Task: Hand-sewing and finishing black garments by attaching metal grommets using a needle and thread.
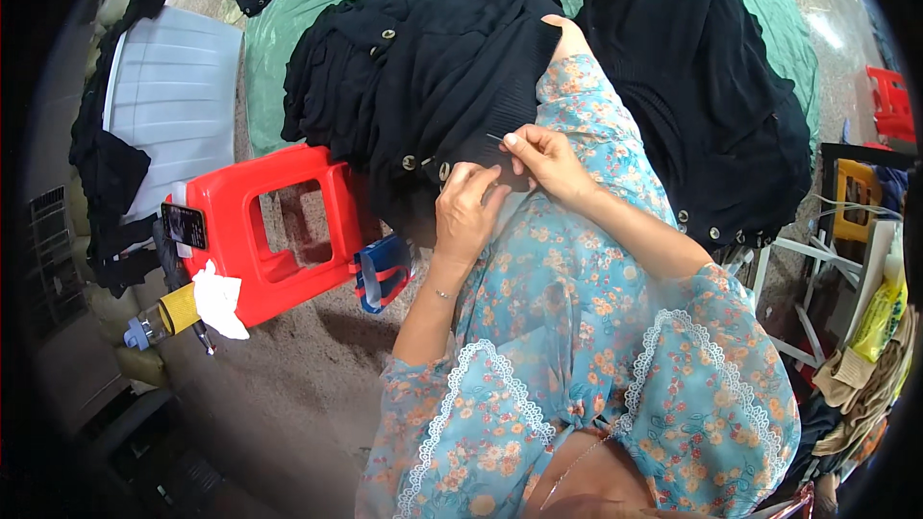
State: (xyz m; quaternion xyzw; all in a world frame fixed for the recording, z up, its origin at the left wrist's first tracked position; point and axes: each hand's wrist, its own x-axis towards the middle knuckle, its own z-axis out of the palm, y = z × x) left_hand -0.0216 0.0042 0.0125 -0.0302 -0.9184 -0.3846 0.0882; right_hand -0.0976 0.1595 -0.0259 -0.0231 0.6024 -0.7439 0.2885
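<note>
Across my lap lies a black knitted garment (433, 58) with ribbed edging and several metal-coloured buttons. Over its near edge, my right hand (553, 165) is closed, with a thin dark needle (494, 136) sticking out between thumb and forefinger. My left hand (466, 216) is just left of it, fingers curled and thumb drawn toward the fingertips. Whatever it pinches is too small to make out. Two round buttons (409, 162) show on the garment close to the left hand. No thread can be seen clearly.
At left stands a red plastic stool (279, 231) with a phone (185, 226), white tissue (219, 301) and a bottle (159, 317) by it. A blue bag (373, 274) sits beside it. More black garments (692, 86) lie right on green sheeting (279, 58). A pale bin (178, 86) stands far left.
</note>
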